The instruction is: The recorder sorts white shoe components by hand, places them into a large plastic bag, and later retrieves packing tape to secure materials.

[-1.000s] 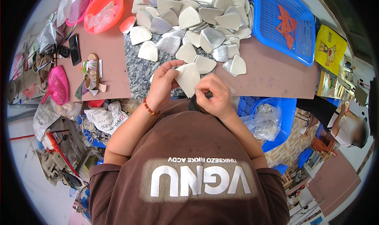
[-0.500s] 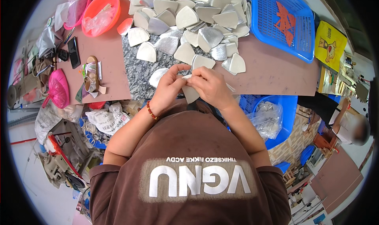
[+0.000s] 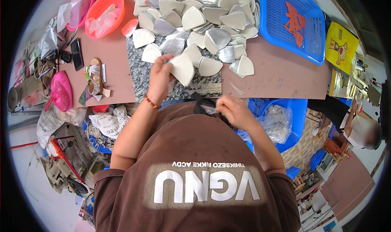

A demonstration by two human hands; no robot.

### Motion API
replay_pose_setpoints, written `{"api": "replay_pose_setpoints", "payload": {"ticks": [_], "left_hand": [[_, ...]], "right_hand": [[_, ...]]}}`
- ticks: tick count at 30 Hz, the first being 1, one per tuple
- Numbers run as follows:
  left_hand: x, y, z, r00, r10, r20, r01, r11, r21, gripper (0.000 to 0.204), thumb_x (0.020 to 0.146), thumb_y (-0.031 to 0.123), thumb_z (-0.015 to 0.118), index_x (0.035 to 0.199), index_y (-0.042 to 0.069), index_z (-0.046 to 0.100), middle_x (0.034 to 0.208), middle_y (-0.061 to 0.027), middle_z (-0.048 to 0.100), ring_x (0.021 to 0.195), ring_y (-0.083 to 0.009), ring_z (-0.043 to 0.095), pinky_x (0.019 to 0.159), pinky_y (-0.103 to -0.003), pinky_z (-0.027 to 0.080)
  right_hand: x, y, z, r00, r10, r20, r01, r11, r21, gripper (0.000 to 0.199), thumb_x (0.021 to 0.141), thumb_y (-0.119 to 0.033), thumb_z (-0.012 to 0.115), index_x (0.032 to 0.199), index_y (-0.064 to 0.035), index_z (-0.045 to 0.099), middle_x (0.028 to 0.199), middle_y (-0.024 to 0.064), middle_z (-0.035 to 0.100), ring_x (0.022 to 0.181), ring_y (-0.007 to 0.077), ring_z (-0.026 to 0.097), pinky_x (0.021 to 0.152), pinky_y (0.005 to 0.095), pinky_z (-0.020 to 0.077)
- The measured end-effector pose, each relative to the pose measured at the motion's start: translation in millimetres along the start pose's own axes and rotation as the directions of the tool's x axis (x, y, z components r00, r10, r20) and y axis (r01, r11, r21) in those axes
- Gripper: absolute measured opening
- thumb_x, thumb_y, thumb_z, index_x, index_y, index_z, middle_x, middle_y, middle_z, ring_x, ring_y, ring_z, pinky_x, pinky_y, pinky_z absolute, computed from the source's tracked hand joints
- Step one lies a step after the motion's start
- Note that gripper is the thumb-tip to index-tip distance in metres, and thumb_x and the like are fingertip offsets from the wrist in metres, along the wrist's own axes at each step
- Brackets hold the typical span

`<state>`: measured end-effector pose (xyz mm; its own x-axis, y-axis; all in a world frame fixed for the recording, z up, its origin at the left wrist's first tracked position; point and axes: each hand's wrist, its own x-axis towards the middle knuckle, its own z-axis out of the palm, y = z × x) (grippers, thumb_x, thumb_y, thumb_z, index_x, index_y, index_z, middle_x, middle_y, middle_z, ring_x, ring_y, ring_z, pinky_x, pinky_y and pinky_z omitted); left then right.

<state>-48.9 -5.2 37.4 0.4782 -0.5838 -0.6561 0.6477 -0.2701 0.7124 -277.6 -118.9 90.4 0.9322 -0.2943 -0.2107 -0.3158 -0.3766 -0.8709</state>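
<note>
The left hand (image 3: 159, 78) pinches one pale, fan-shaped piece (image 3: 182, 68) by its edge, fingers closed on it, and holds it up just above the grey speckled stone slab (image 3: 138, 75) at the near side of the table. The right hand (image 3: 233, 109) is lower, close to the body, with its fingers closed on a thin clear strip (image 3: 209, 109) that looks like peeled film — it is too small to tell for sure.

To do this well, I think the piece must be held only at the rim, so the flat face is not bent or marked, and the film should be pulled low and slow.

The pile of pieces (image 3: 203, 24) behind has the same shape: rounded triangles, some shiny silver like foil, some matt cream, thin and a little stiff. They overlap loosely. The blue plastic basket (image 3: 269, 16) at the right has a mesh wall, and the orange bowl (image 3: 118, 6) at the left holds crumpled clear film.
</note>
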Motion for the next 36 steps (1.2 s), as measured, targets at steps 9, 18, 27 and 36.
{"api": "replay_pose_setpoints", "payload": {"ticks": [9, 18, 27, 36], "left_hand": [[1.9, -29.1, -8.0, 0.264, 0.387, 0.883, -0.894, -0.246, 0.375, 0.040, 0.077, 0.001, 0.051, 0.116, 0.010, 0.054, 0.122, -0.0065, 0.055, 0.118, -0.0248, 0.048, 0.099, -0.041, 0.036], [11.2, -68.4, -19.1, 0.319, 0.054, 0.946, -0.947, -0.034, 0.321, 0.039, 0.077, 0.007, 0.058, 0.116, 0.009, 0.054, 0.129, -0.0077, 0.048, 0.124, -0.0258, 0.041, 0.104, -0.041, 0.032], [5.7, -53.0, 10.1, 0.720, 0.360, 0.594, -0.694, 0.395, 0.602, 0.042, 0.073, -0.008, 0.049, 0.114, 0.002, 0.050, 0.121, -0.0172, 0.050, 0.106, -0.0322, 0.052, 0.091, -0.039, 0.042], [10.0, -28.0, 42.0, 0.849, 0.102, 0.519, -0.426, 0.715, 0.555, 0.032, 0.090, 0.011, 0.045, 0.121, 0.002, 0.046, 0.118, -0.0126, 0.054, 0.104, -0.0220, 0.053, 0.092, -0.033, 0.040]], "right_hand": [[26.8, 77.2, 8.8, 0.913, 0.280, -0.296, -0.341, 0.923, -0.178, 0.033, 0.073, -0.013, 0.064, 0.103, -0.0062, 0.054, 0.103, 0.0123, 0.055, 0.090, 0.0319, 0.055, 0.077, 0.0406, 0.0453], [81.4, 86.3, 33.2, 0.944, -0.103, -0.314, -0.079, 0.852, -0.517, 0.048, 0.064, -0.017, 0.074, 0.106, -0.0053, 0.056, 0.113, 0.0091, 0.053, 0.103, 0.0282, 0.049, 0.088, 0.0365, 0.0417], [82.8, 95.3, 17.4, 0.968, -0.027, -0.249, -0.082, 0.904, -0.419, 0.035, 0.072, -0.019, 0.069, 0.105, -0.0089, 0.060, 0.105, 0.0070, 0.057, 0.095, 0.0261, 0.055, 0.077, 0.0378, 0.0466], [68.1, 32.0, 13.3, 0.799, -0.161, -0.580, -0.073, 0.931, -0.358, 0.029, 0.077, -0.006, 0.062, 0.106, -0.0080, 0.062, 0.079, 0.0069, 0.051, 0.067, 0.0234, 0.052, 0.062, 0.0322, 0.0442]]}}
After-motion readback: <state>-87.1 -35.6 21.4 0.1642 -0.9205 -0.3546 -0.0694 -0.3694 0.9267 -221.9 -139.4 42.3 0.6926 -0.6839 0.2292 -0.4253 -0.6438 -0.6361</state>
